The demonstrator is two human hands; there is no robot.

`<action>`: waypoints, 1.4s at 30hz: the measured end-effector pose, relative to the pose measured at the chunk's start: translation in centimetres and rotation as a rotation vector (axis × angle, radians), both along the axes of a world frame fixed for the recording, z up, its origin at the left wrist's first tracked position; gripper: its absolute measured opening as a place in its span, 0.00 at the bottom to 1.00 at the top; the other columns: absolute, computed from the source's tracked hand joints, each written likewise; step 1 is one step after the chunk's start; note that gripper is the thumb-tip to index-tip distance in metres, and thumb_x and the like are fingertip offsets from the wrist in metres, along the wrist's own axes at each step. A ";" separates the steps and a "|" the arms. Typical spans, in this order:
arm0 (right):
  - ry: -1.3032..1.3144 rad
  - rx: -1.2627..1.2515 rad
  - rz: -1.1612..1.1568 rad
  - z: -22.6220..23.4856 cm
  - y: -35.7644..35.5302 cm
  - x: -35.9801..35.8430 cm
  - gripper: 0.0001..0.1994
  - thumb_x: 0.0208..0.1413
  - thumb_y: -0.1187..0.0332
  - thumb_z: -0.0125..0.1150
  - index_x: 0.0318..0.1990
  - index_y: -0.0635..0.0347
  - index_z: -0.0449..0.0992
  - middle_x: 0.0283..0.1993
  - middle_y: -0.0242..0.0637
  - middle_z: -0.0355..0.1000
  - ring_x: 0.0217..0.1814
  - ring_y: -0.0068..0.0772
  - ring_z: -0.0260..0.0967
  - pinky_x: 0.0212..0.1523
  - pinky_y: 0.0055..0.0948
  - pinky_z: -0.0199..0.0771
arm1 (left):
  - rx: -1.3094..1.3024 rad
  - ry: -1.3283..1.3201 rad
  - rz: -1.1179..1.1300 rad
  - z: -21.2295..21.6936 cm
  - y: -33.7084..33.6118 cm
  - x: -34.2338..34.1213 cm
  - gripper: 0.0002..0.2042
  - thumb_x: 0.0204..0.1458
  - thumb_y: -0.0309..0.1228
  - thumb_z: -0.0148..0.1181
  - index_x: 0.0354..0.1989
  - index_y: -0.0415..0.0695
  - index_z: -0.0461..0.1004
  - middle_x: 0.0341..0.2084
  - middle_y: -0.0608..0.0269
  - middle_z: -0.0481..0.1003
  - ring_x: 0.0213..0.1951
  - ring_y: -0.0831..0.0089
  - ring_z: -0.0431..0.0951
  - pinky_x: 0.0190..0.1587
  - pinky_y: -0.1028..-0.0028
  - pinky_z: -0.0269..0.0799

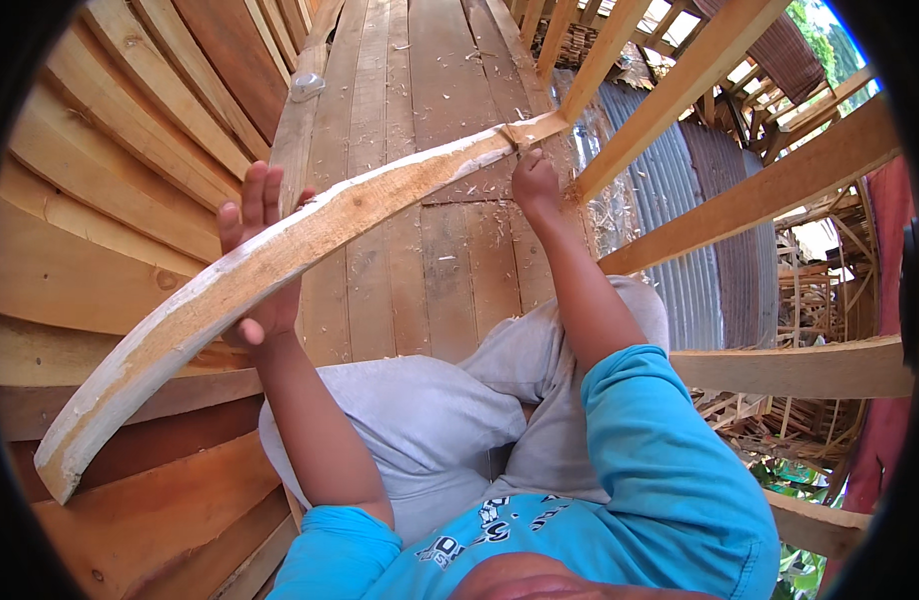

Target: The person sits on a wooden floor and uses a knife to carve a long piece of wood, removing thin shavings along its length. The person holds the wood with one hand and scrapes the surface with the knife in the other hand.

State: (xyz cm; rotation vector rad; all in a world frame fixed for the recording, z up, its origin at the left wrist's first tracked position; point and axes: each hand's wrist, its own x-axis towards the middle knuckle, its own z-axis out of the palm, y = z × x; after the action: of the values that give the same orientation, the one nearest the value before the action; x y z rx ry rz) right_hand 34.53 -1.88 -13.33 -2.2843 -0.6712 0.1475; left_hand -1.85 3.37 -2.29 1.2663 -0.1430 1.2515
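Note:
A long rough timber piece [320, 222], brown along its face and whitish along its edges, slants from the lower left up to the wooden frame at the upper right. My left hand [270, 300] is behind its middle part, fingers and thumb spread; the timber hides much of the palm, and whether they touch cannot be told. Close below the timber's far end, my right hand [537, 182] is closed in a fist. What it holds, if anything, is too small to make out. A rough, notched-looking spot [510, 136] shows on the timber just above that fist.
Wood shavings lie scattered over the plank floor [400, 270]. A wall of upright boards [110, 190] stands at left. On the right are slanting frame beams [750, 200], with corrugated metal sheets [670, 200] beyond. A small clear object [307, 86] sits on a board edge. My crossed legs are below.

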 end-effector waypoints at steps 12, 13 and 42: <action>0.093 0.045 0.200 3.8 -1.0 -4.3 0.30 0.66 0.56 0.33 0.35 0.77 0.78 0.41 0.71 0.73 0.47 0.71 0.72 0.53 0.59 0.69 | -0.150 -0.235 -0.314 -0.7 1.9 7.1 0.29 0.71 0.49 0.23 0.62 0.52 0.72 0.11 0.74 0.63 0.24 0.80 0.61 0.52 0.71 0.55; 0.104 0.012 0.208 4.8 -0.9 -4.6 0.31 0.66 0.54 0.33 0.36 0.76 0.78 0.42 0.71 0.73 0.49 0.71 0.72 0.55 0.58 0.68 | -0.133 -0.233 -0.318 -0.4 1.9 6.7 0.27 0.71 0.48 0.24 0.54 0.53 0.75 0.11 0.74 0.63 0.24 0.80 0.61 0.52 0.70 0.55; 0.016 -0.010 0.033 2.0 -0.2 -1.8 0.32 0.67 0.55 0.32 0.32 0.74 0.79 0.36 0.68 0.75 0.44 0.70 0.74 0.51 0.59 0.72 | -0.176 -0.318 -0.316 0.2 2.4 7.5 0.19 0.69 0.37 0.33 0.30 0.54 0.72 0.18 0.73 0.67 0.29 0.79 0.67 0.40 0.74 0.60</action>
State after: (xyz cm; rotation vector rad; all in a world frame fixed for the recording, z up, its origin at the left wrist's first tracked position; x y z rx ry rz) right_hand 32.71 -2.07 -11.37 -2.2801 -0.7010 0.1849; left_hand 5.65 5.76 -2.12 0.8495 -0.4357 1.1534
